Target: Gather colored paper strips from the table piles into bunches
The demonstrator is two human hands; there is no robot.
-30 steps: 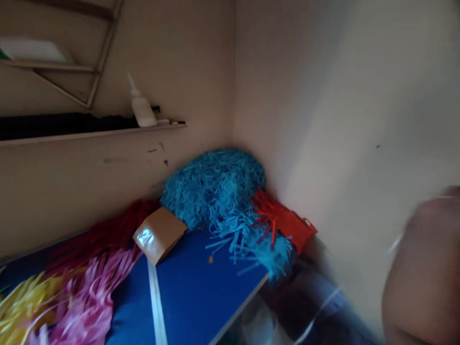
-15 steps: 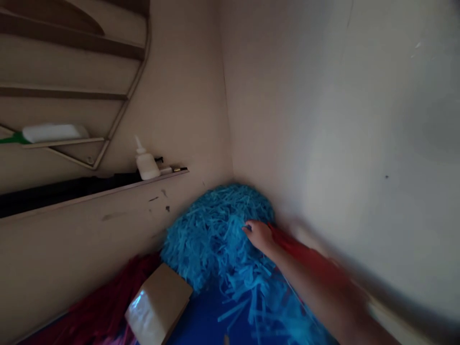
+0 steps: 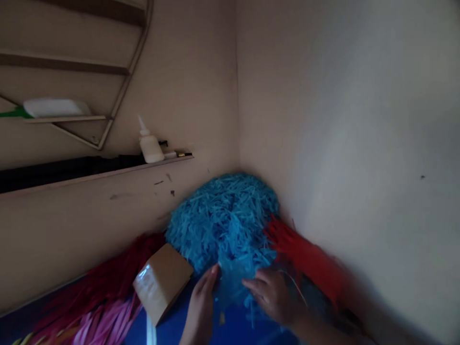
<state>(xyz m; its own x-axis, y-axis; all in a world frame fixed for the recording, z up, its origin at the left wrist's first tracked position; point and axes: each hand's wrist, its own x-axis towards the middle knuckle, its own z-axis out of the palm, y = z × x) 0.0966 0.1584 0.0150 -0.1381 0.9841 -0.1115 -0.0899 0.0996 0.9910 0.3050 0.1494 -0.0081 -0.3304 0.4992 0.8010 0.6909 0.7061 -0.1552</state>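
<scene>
A big heap of blue strips [image 3: 223, 211], paper or thin plastic, fills the corner. In front of it, a smaller blurred bunch of blue strips [image 3: 235, 280] spans the gap between my two hands, low over the blue surface [image 3: 179, 311]. My left hand [image 3: 201, 302] has its thumb and fingers closed at the bunch's left edge. On the opposite side, my right hand [image 3: 271, 292] is curled with the fingers pinched at the bunch's right edge. Motion blurs the fingertips somewhat.
A brown box [image 3: 168, 278] with a shiny side sits left of my left hand. Dark red strips [image 3: 111, 268] and pink strips [image 3: 108, 321] lie farther left; red strips [image 3: 309, 258] line the right wall. A white nozzle bottle [image 3: 151, 147] stands on a narrow ledge [image 3: 97, 177].
My right hand has drawn back from the heap towards me, with blue strips. My left hand has come into view from below and meets them. The view has tilted slightly downward.
</scene>
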